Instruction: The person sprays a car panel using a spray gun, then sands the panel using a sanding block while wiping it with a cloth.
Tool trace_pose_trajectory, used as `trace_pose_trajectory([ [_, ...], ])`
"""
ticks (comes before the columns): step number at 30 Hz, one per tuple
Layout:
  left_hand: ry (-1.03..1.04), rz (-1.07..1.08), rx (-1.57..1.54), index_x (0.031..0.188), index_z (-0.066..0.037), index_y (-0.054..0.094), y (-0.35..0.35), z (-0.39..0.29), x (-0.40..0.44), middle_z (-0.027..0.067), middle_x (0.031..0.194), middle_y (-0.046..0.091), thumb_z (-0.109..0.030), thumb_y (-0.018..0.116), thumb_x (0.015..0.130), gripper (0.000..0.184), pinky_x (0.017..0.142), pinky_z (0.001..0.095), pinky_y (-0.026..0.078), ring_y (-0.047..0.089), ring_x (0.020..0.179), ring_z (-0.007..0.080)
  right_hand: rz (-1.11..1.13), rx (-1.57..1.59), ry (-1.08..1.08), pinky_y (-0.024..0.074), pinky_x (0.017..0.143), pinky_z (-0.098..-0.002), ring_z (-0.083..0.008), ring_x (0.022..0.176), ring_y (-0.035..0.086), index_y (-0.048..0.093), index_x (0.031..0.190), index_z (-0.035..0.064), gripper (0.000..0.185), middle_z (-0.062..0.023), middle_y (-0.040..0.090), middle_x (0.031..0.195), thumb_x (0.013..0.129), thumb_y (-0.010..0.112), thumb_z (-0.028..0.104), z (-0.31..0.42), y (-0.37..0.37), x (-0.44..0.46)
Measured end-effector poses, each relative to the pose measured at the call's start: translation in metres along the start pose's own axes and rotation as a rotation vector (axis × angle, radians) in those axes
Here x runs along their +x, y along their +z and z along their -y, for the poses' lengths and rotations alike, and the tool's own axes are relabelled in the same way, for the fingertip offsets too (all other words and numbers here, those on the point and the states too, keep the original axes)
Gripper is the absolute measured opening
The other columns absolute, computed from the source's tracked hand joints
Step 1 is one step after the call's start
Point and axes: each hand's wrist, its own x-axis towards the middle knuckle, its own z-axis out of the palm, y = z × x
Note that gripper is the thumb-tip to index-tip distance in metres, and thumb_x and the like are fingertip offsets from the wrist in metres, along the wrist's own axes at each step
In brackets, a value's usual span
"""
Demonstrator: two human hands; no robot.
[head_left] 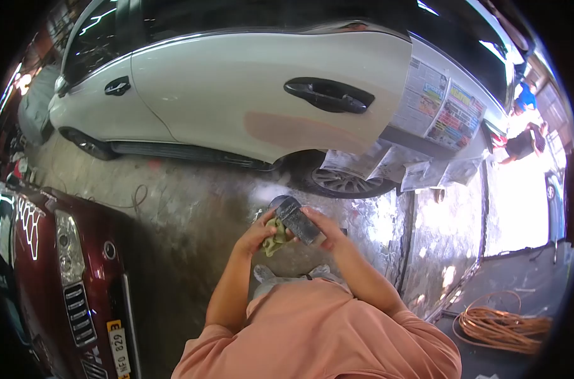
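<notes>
Between my two hands, in front of my waist, is a dark grey sanding block [296,219], tilted, with faint pale marks on its face. My left hand [257,232] is closed around a crumpled yellow-green cloth [275,238] and also grips the block's left side. The fingers of my right hand [325,226] wrap the block's right edge. Beyond my hands stands a white car [211,76] with a dull pinkish patch [299,131] on its rear door, below the black door handle [328,95].
Newspaper sheets [442,104] mask the car's rear panel, and more paper hangs over the rear wheel [347,182]. A dark red vehicle [41,252] stands close on my left. Coiled orange hose [502,325] lies at lower right. People [527,123] are at the far right.
</notes>
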Motion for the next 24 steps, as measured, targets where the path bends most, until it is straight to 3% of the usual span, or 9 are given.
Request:
trace_pose_trajectory([
  [4, -0.015, 0.144, 0.086, 0.150, -0.007, 0.032, 0.010, -0.032, -0.004, 0.0088, 0.121, 0.060, -0.031, 0.088, 0.069, 0.102, 0.088, 0.0350, 0.053, 0.066, 0.096, 0.0202, -0.009, -0.011, -0.010, 0.0603, 0.064, -0.0386, -0.0270, 0.084, 0.071, 0.054, 0.125, 0.0040, 0.040, -0.0143, 0.068, 0.108, 0.099, 0.057, 0.034, -0.017, 0.011, 0.004],
  [8, -0.102, 0.213, 0.098, 0.141, -0.006, 0.041, 0.007, -0.034, -0.011, 0.0098, 0.106, 0.064, -0.032, 0.088, 0.068, 0.090, 0.077, 0.0347, 0.054, 0.065, 0.084, 0.0197, 0.105, -0.087, -0.079, 0.0593, 0.062, -0.0338, -0.0245, 0.087, 0.071, 0.049, 0.134, 0.0076, 0.053, -0.0117, 0.067, 0.110, 0.095, 0.060, 0.041, -0.026, 0.031, 0.001],
  [11, -0.123, 0.195, 0.092, 0.134, -0.004, 0.046, -0.012, -0.024, -0.019, 0.0093, 0.094, 0.065, -0.028, 0.087, 0.068, 0.081, 0.072, 0.0338, 0.054, 0.064, 0.080, 0.0194, 0.173, -0.128, -0.027, 0.0590, 0.063, -0.0327, -0.0238, 0.086, 0.071, 0.050, 0.135, 0.0083, 0.052, -0.0115, 0.068, 0.108, 0.096, 0.060, 0.041, -0.029, 0.030, 0.008],
  [19, 0.052, 0.142, -0.092, 0.130, -0.003, 0.050, -0.021, -0.022, -0.034, 0.0097, 0.101, 0.063, -0.025, 0.083, 0.069, 0.073, 0.070, 0.0352, 0.053, 0.062, 0.080, 0.0189, 0.237, -0.110, 0.018, 0.0604, 0.068, -0.0318, -0.0220, 0.086, 0.071, 0.053, 0.133, 0.0041, 0.049, -0.0116, 0.069, 0.107, 0.097, 0.060, 0.036, -0.039, 0.044, 0.035],
  [20, 0.101, 0.166, -0.091, 0.128, -0.003, 0.051, -0.021, -0.021, -0.035, 0.0091, 0.103, 0.064, -0.025, 0.082, 0.071, 0.069, 0.075, 0.0371, 0.055, 0.063, 0.085, 0.0206, 0.160, -0.116, 0.031, 0.0578, 0.069, -0.0309, -0.0203, 0.082, 0.070, 0.056, 0.127, 0.0029, 0.044, -0.0104, 0.069, 0.102, 0.096, 0.061, 0.034, -0.040, 0.048, 0.037],
  [23, 0.238, -0.137, -0.043, 0.126, -0.003, 0.052, -0.012, -0.030, -0.047, 0.0086, 0.105, 0.064, -0.025, 0.082, 0.072, 0.066, 0.082, 0.0392, 0.055, 0.065, 0.089, 0.0231, -0.297, -0.483, -0.135, 0.0534, 0.072, -0.0317, -0.0186, 0.081, 0.066, 0.060, 0.118, 0.0038, 0.040, -0.0073, 0.068, 0.094, 0.095, 0.061, 0.037, -0.040, 0.035, 0.062],
  [24, 0.251, -0.181, -0.017, 0.125, -0.003, 0.053, -0.012, -0.036, -0.048, 0.0084, 0.106, 0.064, -0.025, 0.082, 0.072, 0.065, 0.084, 0.0397, 0.055, 0.065, 0.092, 0.0237, -0.220, -0.353, -0.198, 0.0496, 0.076, -0.0357, -0.0183, 0.087, 0.061, 0.059, 0.116, 0.0069, 0.045, -0.0050, 0.065, 0.098, 0.092, 0.063, 0.045, -0.053, 0.002, 0.084],
])
